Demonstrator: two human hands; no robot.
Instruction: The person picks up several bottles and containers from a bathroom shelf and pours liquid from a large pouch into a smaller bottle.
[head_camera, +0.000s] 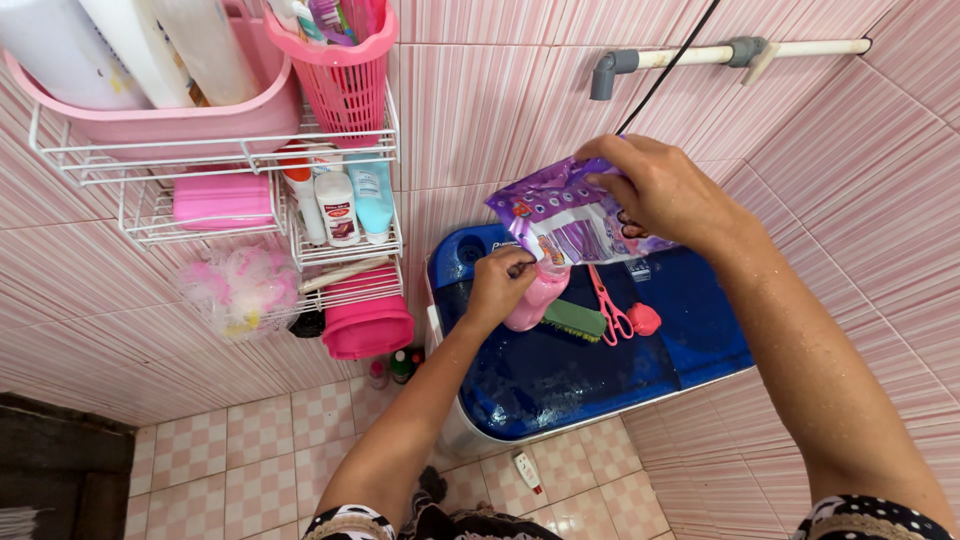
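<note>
My right hand (665, 190) grips the top of a purple refill pouch (565, 215) and tilts it downward. The pouch's lower corner meets the mouth of a pink bottle (535, 295) that stands on the blue lid of a washing machine (560, 380). My left hand (500, 285) pinches that corner of the pouch at the bottle's neck. Beside the bottle, on the lid, lie a green scrub brush (575, 322), pink-handled scissors (610, 305) and a small red cap (645, 318).
A white wire rack (215, 160) on the pink tiled wall holds a pink basin, a pink basket (340, 70), tubes and bottles, a pink sponge and a mesh puff (240, 285). A grey-jointed pipe (720, 55) runs along the wall. Small bottles stand on the checkered floor (250, 470).
</note>
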